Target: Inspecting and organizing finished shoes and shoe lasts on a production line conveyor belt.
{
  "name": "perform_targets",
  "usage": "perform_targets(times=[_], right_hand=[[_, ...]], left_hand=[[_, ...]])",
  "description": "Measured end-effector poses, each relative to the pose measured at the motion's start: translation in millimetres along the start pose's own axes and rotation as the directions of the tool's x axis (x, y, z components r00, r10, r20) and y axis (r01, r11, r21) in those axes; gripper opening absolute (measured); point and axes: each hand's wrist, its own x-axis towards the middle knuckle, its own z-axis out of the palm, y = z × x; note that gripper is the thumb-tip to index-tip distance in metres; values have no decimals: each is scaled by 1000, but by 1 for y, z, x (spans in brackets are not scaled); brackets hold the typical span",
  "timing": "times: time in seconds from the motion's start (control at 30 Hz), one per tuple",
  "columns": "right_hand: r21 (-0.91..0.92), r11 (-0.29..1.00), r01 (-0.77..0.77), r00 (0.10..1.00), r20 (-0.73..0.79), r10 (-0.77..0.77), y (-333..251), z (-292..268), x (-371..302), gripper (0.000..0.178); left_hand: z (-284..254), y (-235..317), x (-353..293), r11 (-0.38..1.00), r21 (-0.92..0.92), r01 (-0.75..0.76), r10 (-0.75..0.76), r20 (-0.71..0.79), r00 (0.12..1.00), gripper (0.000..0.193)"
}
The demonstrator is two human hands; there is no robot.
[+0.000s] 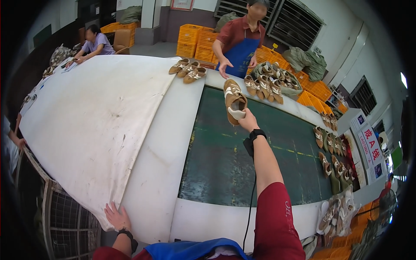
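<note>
My right hand (248, 120) reaches far out over the green conveyor belt (242, 169), gripping a tan shoe with white trim (234, 99) by its heel end. The shoe is held above the belt's far edge, its toe pointing away from me. My left hand (117, 217) lies spread on the near corner of the white cloth (93, 121) covering the table at left, and holds nothing. Opposite me, a person in a blue apron (240, 56) has a hand stretched toward the shoe's toe, with a small gap between.
Three similar shoes (187, 70) sit at the far end of the white ledge. More stand in a row (264, 89) at the far right, beside a filled sack (277, 76). Shoes (333, 143) ride the belt near a white machine (366, 147). Bagged shoes (337, 215) lie near right.
</note>
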Motion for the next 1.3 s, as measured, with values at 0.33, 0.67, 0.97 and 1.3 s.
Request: perform_targets(times=[0.33,0.67,0.97,1.3], right_hand=[[51,997,51,996,73,-54,-9,25,7,39],[390,885,255,966,-134,-220,93,7,-64,35],[-314,884,-346,895,172,412,233,-48,-486,52],[-353,737,-576,780,33,625,167,44,-608,82]], left_hand=[[5,-1,-4,1000,10,-17,18,-33,999,53],[1,11,0,1000,-1,-28,28,7,1000,52],[16,-8,3,995,98,-36,33,25,999,50],[102,-58,31,860,383,-338,474,-352,807,45]])
